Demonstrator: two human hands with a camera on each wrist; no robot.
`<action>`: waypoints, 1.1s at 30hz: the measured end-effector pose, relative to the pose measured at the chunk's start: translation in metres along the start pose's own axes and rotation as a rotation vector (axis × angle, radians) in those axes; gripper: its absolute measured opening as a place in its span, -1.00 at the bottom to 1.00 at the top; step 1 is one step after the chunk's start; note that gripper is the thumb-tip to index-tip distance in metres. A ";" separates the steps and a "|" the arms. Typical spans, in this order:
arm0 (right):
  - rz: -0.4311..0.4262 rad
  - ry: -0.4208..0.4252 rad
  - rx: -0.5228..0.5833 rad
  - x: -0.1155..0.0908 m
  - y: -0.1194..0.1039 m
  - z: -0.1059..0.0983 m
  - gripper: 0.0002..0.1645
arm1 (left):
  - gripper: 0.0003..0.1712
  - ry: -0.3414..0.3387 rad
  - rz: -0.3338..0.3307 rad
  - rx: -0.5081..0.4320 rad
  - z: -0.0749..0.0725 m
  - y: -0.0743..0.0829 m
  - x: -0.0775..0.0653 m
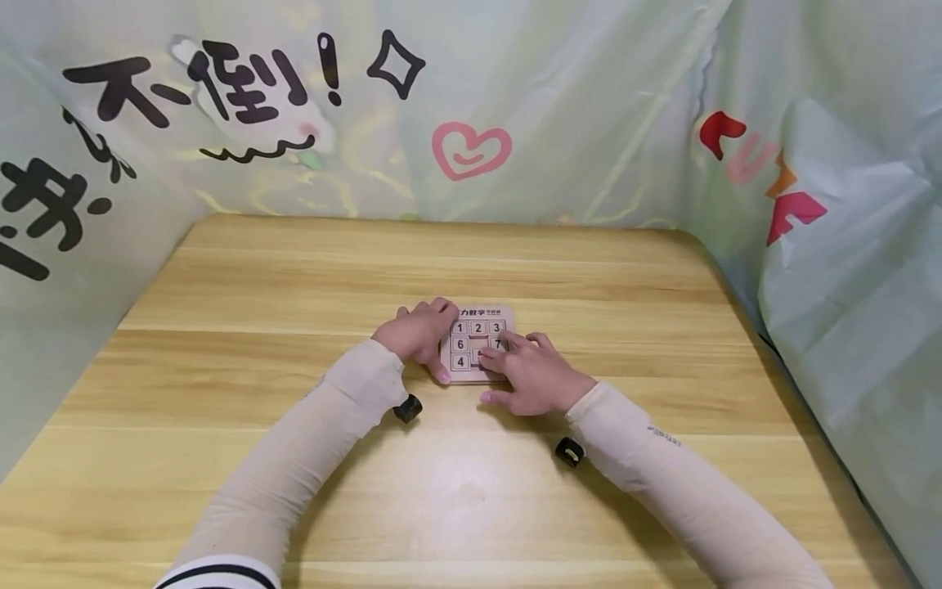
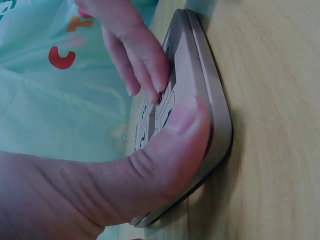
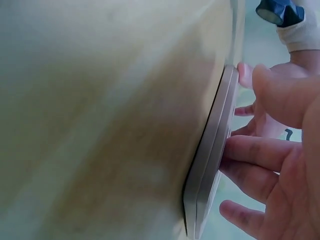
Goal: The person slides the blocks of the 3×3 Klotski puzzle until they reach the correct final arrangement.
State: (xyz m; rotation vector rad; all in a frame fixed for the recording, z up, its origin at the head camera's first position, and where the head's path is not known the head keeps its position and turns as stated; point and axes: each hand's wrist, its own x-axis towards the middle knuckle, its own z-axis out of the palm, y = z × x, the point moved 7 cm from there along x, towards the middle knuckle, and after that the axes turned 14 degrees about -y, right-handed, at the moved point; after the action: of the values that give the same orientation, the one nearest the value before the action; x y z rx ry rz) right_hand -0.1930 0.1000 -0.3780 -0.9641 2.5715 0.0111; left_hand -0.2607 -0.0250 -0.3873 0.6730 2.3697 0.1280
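A pale pink sliding number puzzle (image 1: 509,316) lies flat on the wooden table. Its tiles show 1, 2 and 3 across the top, 6 and 7 at the sides of the middle row, and 4 at lower left. A gap shows at the centre. My left hand (image 1: 419,334) holds the puzzle's left side, fingers at the upper corner and thumb (image 2: 187,120) on the near corner. From the right, my right hand (image 1: 537,376) reaches over with extended fingertips touching the tiles, partly covering the bottom middle one. The lower right tile is hidden beneath that hand.
The wooden table (image 1: 471,491) stretches around the puzzle on all sides. Behind it hangs a printed curtain (image 1: 574,106), with another fabric side (image 1: 854,311) at the right. Black wrist cameras (image 1: 407,408) sit at both wrists, low over the table.
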 end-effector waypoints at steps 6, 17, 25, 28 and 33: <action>0.019 -0.028 0.031 0.012 0.007 -0.002 -0.25 | 0.26 -0.010 0.004 -0.012 0.002 -0.001 -0.001; -0.036 -0.049 0.114 0.016 0.014 -0.007 -0.25 | 0.27 -0.013 -0.030 0.012 0.001 -0.004 -0.001; -0.056 -0.007 0.037 -0.011 0.009 -0.005 -0.27 | 0.35 -0.036 -0.077 0.053 0.002 0.000 0.002; -0.052 -0.012 0.010 -0.017 0.007 -0.003 -0.29 | 0.35 -0.036 -0.078 0.063 0.002 0.001 0.003; -0.072 -0.012 -0.019 -0.013 -0.001 -0.001 -0.26 | 0.37 -0.040 -0.068 0.066 -0.001 0.002 0.003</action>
State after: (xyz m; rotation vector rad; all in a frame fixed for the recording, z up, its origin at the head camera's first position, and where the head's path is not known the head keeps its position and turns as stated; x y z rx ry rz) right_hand -0.1841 0.1074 -0.3721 -1.0592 2.5285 0.0218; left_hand -0.2618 -0.0218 -0.3878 0.6191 2.3638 0.0065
